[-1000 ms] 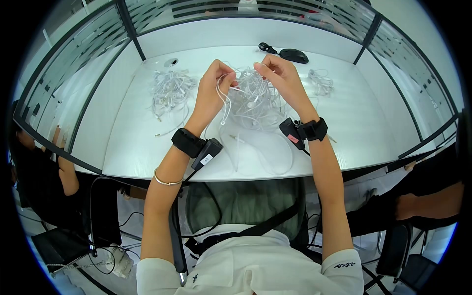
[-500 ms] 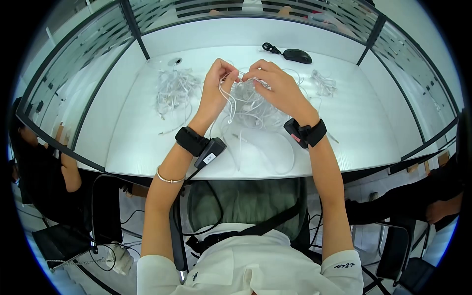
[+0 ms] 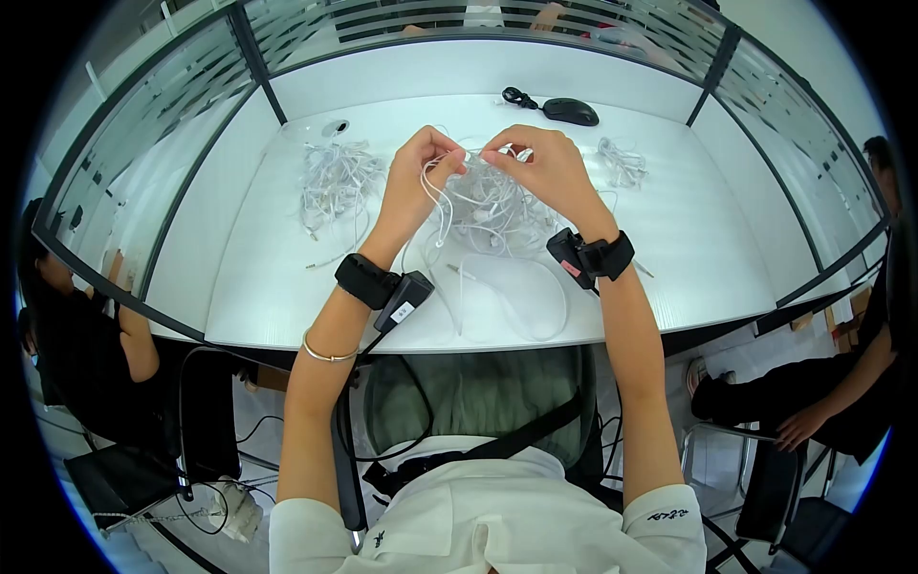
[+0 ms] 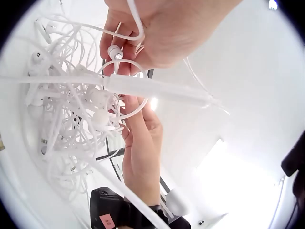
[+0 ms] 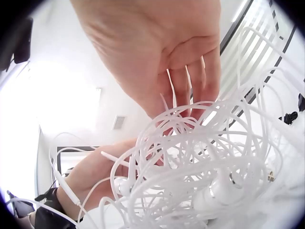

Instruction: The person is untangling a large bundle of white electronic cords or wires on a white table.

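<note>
The left hand (image 3: 417, 177) pinches white earphone cable between thumb and fingers, and loops of it hang below that hand. An earbud (image 4: 115, 51) shows against the left fingers in the left wrist view. Close beside it, the right hand (image 3: 550, 172) has thumb and forefinger brought together on cable at the upper edge of the tangled pile (image 3: 492, 215). In the right wrist view the tangle (image 5: 190, 157) covers the right fingertips, so their exact hold is partly hidden.
A second heap of white cables (image 3: 335, 182) lies at the left, a small bundle (image 3: 623, 165) at the right. A black mouse (image 3: 571, 111) is near the back panel. One loose cable (image 3: 564, 297) curves near the front edge. People sit on both sides.
The right hand's fingers have drawn closer together at the cable than half a second ago. Both hands stay near each other above the pile. The person at the right has shifted.
</note>
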Motion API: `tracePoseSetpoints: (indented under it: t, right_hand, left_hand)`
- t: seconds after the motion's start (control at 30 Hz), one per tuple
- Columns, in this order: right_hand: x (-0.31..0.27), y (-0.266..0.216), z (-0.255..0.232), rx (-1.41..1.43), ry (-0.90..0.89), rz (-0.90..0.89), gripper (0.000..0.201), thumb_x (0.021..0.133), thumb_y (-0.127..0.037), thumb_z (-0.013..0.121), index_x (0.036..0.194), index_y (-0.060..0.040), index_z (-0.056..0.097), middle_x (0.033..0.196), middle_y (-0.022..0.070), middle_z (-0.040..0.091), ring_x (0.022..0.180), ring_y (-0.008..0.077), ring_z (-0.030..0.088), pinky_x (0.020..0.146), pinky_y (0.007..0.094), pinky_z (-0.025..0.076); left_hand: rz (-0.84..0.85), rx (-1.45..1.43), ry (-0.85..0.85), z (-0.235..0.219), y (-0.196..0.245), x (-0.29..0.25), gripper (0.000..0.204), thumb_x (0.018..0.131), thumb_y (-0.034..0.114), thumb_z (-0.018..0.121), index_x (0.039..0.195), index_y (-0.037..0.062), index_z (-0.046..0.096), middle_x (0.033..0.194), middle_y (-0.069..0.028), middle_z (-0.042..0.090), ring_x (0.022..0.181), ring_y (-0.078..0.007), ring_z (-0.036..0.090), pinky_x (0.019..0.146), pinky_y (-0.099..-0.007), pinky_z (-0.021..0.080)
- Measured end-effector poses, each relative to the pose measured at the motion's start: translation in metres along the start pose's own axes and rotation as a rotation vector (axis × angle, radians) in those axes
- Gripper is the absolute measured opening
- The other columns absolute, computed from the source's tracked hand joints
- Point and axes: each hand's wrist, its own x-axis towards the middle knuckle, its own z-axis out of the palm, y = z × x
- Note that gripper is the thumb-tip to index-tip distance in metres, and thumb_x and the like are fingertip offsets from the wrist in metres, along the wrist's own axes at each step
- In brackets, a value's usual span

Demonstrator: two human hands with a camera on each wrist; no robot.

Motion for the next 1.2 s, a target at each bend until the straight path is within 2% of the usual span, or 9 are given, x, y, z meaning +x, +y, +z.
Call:
tracePoseSetpoints:
  t: [0.17,0.27,0.53,0.63,0.77,0.87,0.97,1.07,1.2]
  right_hand:
    - [0.002,0.0,0.006,-0.016,0.104,0.02,0.014,0.085,-0.022,0.063,0.088,-0.0095,0.068,0.074,0.0014,0.068,0.065,0.014,0.062,0.06,0.0251,0.047]
    - [0.003,0.0,0.007,0.139,0.137,0.079,0.014,0.086,-0.023,0.06,0.088,-0.0104,0.065,0.077,0.0034,0.069,0.069,0.017,0.066,0.058,0.0274,0.047]
    - [0.007,0.009,0.012,0.349,0.182,0.066,0.014,0.09,-0.018,0.056,0.09,-0.005,0.06,0.076,0.0062,0.068,0.069,0.0166,0.065,0.062,0.0253,0.046]
    - [0.006,0.007,0.01,0.437,0.173,0.087,0.015,0.09,-0.018,0.055,0.092,-0.0039,0.058,0.078,0.0065,0.068,0.071,0.0152,0.064,0.063,0.025,0.046]
    - [0.005,0.005,0.007,0.574,0.101,0.152,0.014,0.091,-0.017,0.053,0.094,-0.0038,0.056,0.083,0.0059,0.067,0.074,0.0142,0.063,0.067,0.0253,0.046]
    - [0.003,0.007,0.007,0.579,0.024,0.132,0.014,0.09,-0.018,0.053,0.093,-0.0048,0.055,0.086,0.0047,0.067,0.076,0.0144,0.062,0.068,0.026,0.046]
    - [0.001,0.006,0.007,0.471,-0.011,0.15,0.015,0.088,-0.021,0.054,0.091,-0.0057,0.055,0.087,0.0044,0.065,0.077,0.0146,0.061,0.068,0.0269,0.046]
    - [0.0,-0.001,0.002,0.29,-0.075,0.158,0.016,0.089,-0.023,0.054,0.095,-0.0075,0.054,0.088,0.0025,0.063,0.082,0.0113,0.058,0.07,0.0259,0.044]
    - [-0.002,-0.009,0.001,0.192,-0.084,0.108,0.023,0.085,-0.029,0.061,0.092,-0.0093,0.054,0.087,0.0002,0.061,0.08,0.0124,0.058,0.069,0.0261,0.044]
  left_hand:
    - [0.006,-0.015,0.013,-0.003,-0.008,0.0,0.013,0.087,0.012,0.059,0.085,0.0014,0.052,0.076,-0.0072,0.062,0.07,-0.0114,0.06,0.067,-0.0236,0.045]
    - [-0.011,0.01,0.035,-0.004,-0.01,0.002,0.013,0.087,0.012,0.059,0.084,0.0015,0.052,0.075,-0.0071,0.061,0.069,-0.0117,0.06,0.066,-0.0239,0.045]
    - [-0.134,-0.079,0.024,-0.004,0.0,-0.001,0.013,0.088,0.013,0.057,0.086,0.0019,0.052,0.077,-0.007,0.06,0.075,-0.0149,0.063,0.062,-0.0253,0.049]
    - [-0.207,-0.201,-0.003,-0.005,0.001,-0.002,0.013,0.089,0.016,0.057,0.089,0.0035,0.053,0.085,-0.0068,0.06,0.081,-0.0173,0.063,0.073,-0.0262,0.048]
    - [-0.251,-0.35,0.007,-0.007,-0.006,0.0,0.012,0.09,0.015,0.056,0.091,0.0029,0.053,0.088,-0.0077,0.059,0.084,-0.0182,0.063,0.078,-0.0273,0.048]
    - [-0.308,-0.387,0.037,-0.01,-0.009,0.002,0.011,0.089,0.014,0.057,0.091,0.003,0.054,0.088,-0.0074,0.06,0.086,-0.0173,0.061,0.08,-0.0272,0.047]
    - [-0.303,-0.399,0.062,-0.01,-0.014,0.003,0.011,0.089,0.015,0.058,0.09,0.0041,0.056,0.089,-0.0063,0.061,0.087,-0.0152,0.059,0.082,-0.0263,0.044]
    - [-0.288,-0.388,0.086,-0.009,-0.01,0.001,0.011,0.088,0.016,0.06,0.089,0.0055,0.058,0.089,-0.0047,0.061,0.088,-0.0131,0.058,0.08,-0.0248,0.042]
    - [-0.309,-0.356,0.094,-0.008,-0.008,0.002,0.01,0.088,0.016,0.061,0.088,0.0067,0.059,0.089,-0.0036,0.062,0.088,-0.0117,0.057,0.078,-0.0236,0.04]
